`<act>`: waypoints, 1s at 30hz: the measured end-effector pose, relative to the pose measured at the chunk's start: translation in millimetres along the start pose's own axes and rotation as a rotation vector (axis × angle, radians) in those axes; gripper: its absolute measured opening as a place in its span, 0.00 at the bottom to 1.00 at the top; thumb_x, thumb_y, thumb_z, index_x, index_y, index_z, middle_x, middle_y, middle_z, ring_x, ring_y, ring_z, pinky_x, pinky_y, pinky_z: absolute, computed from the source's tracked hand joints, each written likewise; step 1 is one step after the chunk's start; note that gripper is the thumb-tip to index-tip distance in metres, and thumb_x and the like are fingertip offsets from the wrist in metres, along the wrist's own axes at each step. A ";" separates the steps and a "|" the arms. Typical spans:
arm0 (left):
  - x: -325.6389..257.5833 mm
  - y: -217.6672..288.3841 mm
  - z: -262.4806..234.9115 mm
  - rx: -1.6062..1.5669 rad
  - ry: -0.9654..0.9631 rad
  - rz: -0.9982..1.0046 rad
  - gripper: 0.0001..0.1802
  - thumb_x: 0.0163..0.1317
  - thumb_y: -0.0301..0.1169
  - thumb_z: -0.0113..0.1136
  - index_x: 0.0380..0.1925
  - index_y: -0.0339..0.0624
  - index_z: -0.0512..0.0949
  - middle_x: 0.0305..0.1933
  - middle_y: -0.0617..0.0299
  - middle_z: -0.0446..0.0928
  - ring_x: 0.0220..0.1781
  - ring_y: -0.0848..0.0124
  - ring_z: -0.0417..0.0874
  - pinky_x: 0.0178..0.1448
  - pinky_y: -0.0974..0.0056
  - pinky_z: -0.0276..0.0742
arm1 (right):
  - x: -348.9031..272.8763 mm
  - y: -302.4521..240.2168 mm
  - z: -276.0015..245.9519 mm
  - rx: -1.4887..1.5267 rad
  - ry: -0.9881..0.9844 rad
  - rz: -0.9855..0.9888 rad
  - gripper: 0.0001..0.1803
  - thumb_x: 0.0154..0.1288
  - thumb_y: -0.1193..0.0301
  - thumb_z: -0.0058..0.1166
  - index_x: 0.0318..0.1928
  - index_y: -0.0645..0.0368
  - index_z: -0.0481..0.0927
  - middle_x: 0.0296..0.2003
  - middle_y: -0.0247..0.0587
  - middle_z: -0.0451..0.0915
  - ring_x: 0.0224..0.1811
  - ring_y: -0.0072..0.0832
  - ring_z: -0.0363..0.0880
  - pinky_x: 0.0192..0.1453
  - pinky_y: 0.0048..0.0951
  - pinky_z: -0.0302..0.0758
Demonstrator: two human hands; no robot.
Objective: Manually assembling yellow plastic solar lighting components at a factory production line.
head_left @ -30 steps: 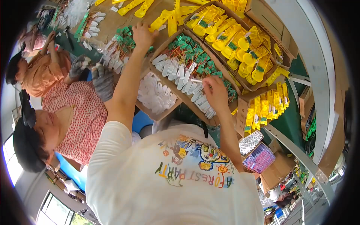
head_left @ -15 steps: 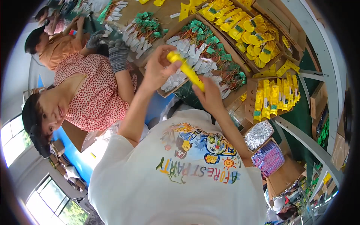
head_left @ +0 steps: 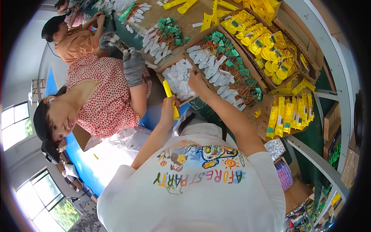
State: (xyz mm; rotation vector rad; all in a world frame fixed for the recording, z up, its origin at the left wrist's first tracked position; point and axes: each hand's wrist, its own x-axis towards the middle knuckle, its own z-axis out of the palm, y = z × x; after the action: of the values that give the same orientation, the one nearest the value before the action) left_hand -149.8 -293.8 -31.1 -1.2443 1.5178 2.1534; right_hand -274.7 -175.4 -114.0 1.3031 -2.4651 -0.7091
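Observation:
My left hand [head_left: 169, 109] is closed around a long yellow plastic piece [head_left: 167, 89], perhaps a handle-shaped shell, which stands up out of my grip. My right hand [head_left: 198, 83] reaches over the right edge of a small carton of loose white plastic pieces [head_left: 178, 76]. Its fingers are drawn together among those pieces; what they pinch, if anything, is hidden. Just beyond that hand lies a long carton of white pieces wired to green circuit boards [head_left: 232, 62].
Yellow round-ended parts [head_left: 266, 48] fill a carton at the far right, and upright yellow parts [head_left: 290, 116] stand in a nearer box. A metal frame [head_left: 309, 150] curves along the right. At my left sits a co-worker in a patterned top [head_left: 102, 94], wearing grey gloves [head_left: 133, 67].
My two hands were together on the yellow piece. Now my left hand holds it alone, lower down, while my right hand has let go and reached to the white pieces.

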 end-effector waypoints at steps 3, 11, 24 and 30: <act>-0.3 7.1 5.4 0.001 0.022 0.029 0.10 0.63 0.42 0.48 0.33 0.49 0.64 0.22 0.67 0.66 0.17 0.76 0.64 0.20 0.69 0.63 | 8.7 19.7 15.9 0.183 -0.011 -0.308 0.04 0.52 0.73 0.52 0.27 0.54 0.80 0.27 0.41 0.80 0.43 0.36 0.77 0.31 0.33 0.75; 15.3 9.9 59.8 0.188 -0.051 0.233 0.17 0.68 0.45 0.44 0.49 0.47 0.63 0.32 0.63 0.70 0.25 0.75 0.70 0.28 0.69 0.68 | -56.9 63.5 -78.4 1.200 0.160 0.298 0.12 0.52 0.69 0.57 0.36 0.63 0.78 0.24 0.43 0.80 0.24 0.35 0.80 0.26 0.33 0.74; -9.7 12.8 136.5 0.201 -0.707 -0.101 0.32 0.66 0.62 0.31 0.34 0.46 0.71 0.22 0.65 0.70 0.21 0.76 0.70 0.24 0.71 0.67 | -151.9 81.4 -99.2 1.873 0.251 1.062 0.16 0.63 0.64 0.56 0.24 0.64 0.77 0.12 0.32 0.70 0.15 0.15 0.68 0.19 0.20 0.64; -13.0 22.7 142.9 0.419 -0.755 -0.027 0.28 0.70 0.55 0.29 0.42 0.44 0.70 0.25 0.66 0.68 0.21 0.78 0.66 0.24 0.72 0.62 | -143.3 79.3 -99.4 1.693 0.371 1.061 0.17 0.66 0.63 0.51 0.24 0.64 0.75 0.13 0.36 0.71 0.14 0.19 0.67 0.20 0.26 0.64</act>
State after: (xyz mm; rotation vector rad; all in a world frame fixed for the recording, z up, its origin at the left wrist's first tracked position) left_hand -227.8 -177.8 8.5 -0.2550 1.4549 1.8194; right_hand -205.5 -48.5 11.7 -0.0290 -2.5242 1.8978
